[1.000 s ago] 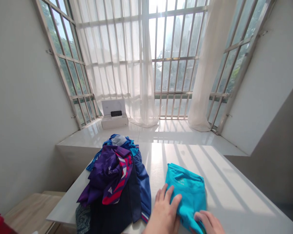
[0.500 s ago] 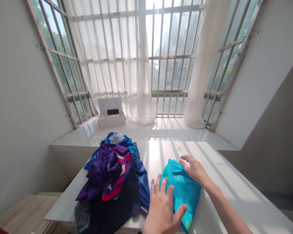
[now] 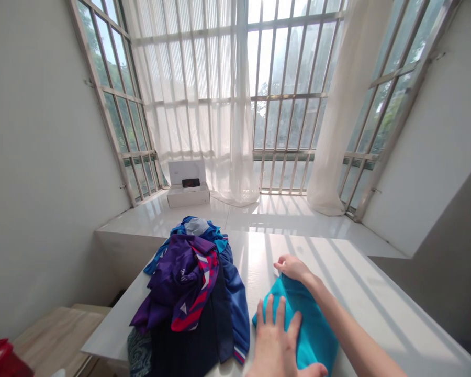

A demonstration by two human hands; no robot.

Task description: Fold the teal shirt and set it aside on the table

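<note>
A turquoise shirt (image 3: 312, 330) is pressed onto the tabletop (image 3: 361, 298) by the spread left hand (image 3: 277, 337). Its far edge is gathered in the curled right hand (image 3: 294, 268), just beside a clothing pile (image 3: 188, 293).

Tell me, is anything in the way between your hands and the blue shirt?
No, nothing visible is in the way. Your left hand lies flat on the blue shirt, and your right hand touches its far end. The pile of clothes sits off to the left.

Phone (image 3: 190, 183) on white box (image 3: 188, 198), sheer curtains (image 3: 241, 104) behind.
</note>
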